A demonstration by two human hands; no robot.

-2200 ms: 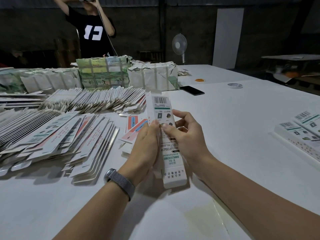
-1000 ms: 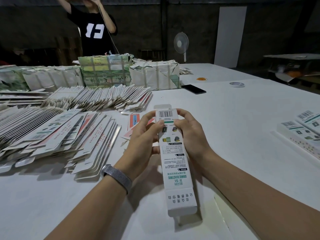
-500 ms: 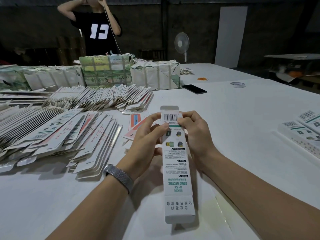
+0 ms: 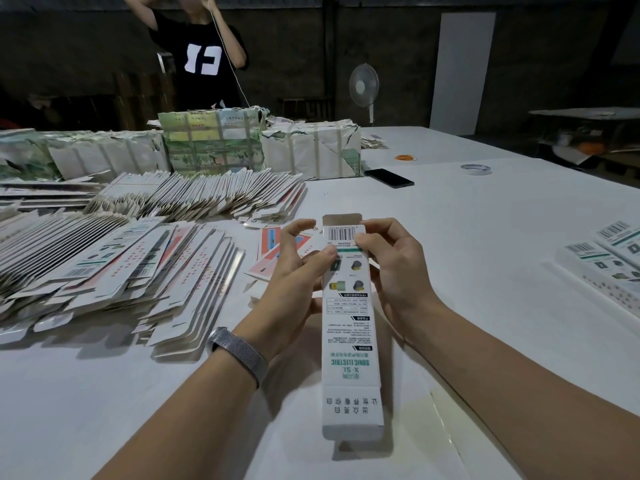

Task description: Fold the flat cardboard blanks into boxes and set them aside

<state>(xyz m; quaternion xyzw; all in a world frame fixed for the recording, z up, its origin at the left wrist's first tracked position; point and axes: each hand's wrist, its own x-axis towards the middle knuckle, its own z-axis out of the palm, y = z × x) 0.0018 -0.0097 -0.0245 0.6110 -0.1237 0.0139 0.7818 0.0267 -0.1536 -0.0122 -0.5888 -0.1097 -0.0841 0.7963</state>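
Observation:
A long white printed box [image 4: 348, 327] with green lettering and a barcode lies lengthwise between my hands above the table, its far end flap standing up open. My left hand [image 4: 294, 275] grips the box's left side near the far end, thumb on the printed face. My right hand [image 4: 391, 268] holds the right side, thumb and fingers pinching the far end by the barcode. Heaps of flat blanks [image 4: 114, 265] spread over the left of the table. Finished boxes [image 4: 609, 265] lie at the right edge.
The white table [image 4: 485, 237] carries wrapped bundles [image 4: 211, 143] at the back, a black phone [image 4: 389, 177], a tape roll [image 4: 475, 169] and rubber bands [image 4: 406, 157]. A person in a black shirt [image 4: 201, 57] stands behind the bundles. A fan [image 4: 363, 86] stands beyond.
The box has swung from upright to lying along the table with its near end toward me. Both hands slid up to its far end, where the flap now stands open.

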